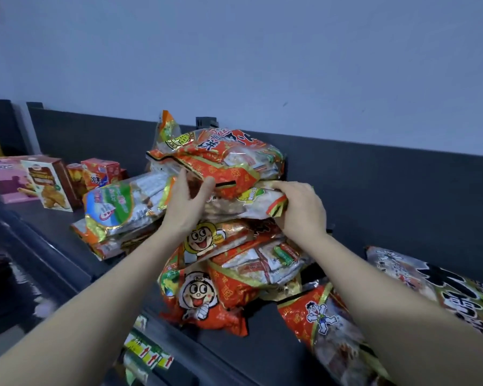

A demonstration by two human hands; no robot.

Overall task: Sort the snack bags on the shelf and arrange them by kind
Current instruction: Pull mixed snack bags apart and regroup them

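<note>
A pile of orange-red snack bags lies on the dark shelf. On top of it sits an orange bag, and under that a paler bag with an orange end. My left hand holds the near edge of the top bag between thumb and fingers. My right hand grips the right end of the paler bag. A green and silver bag lies left of the pile. Two more bags lie at the right.
Snack boxes stand at the far left of the shelf against the dark back panel. Price tags hang on the shelf's front edge. A lower shelf shows at the left.
</note>
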